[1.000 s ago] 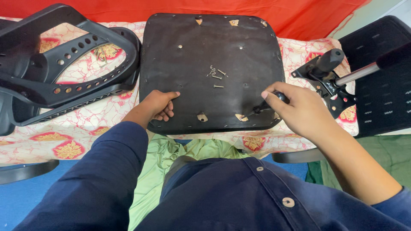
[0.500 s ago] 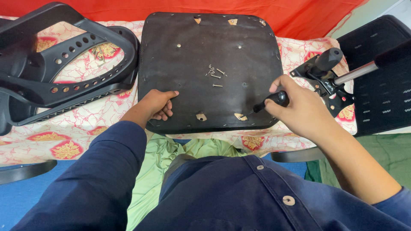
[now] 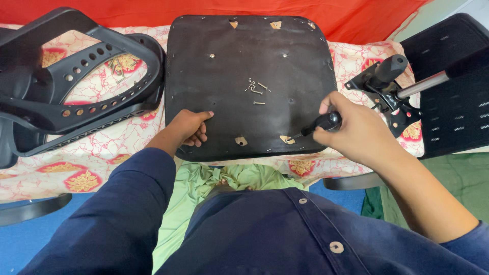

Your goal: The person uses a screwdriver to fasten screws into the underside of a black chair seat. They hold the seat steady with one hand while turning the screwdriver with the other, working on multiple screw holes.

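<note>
Screwdriver (image 3: 320,124) is clamped in my right hand (image 3: 356,133), tip down at the pale cut-out near the front edge of the black seat base (image 3: 249,61), which lies upside down on the patterned cloth (image 3: 102,163) right in front of me. Left hand (image 3: 187,128) rests loosely curled on the base's near-left edge, holding nothing, so I'd press harder w/ it to stop the panel skating. Best to keep the shaft square to the hole & push down before turning, w/ loose screws (image 3: 257,90) mid-panel close by.
</note>
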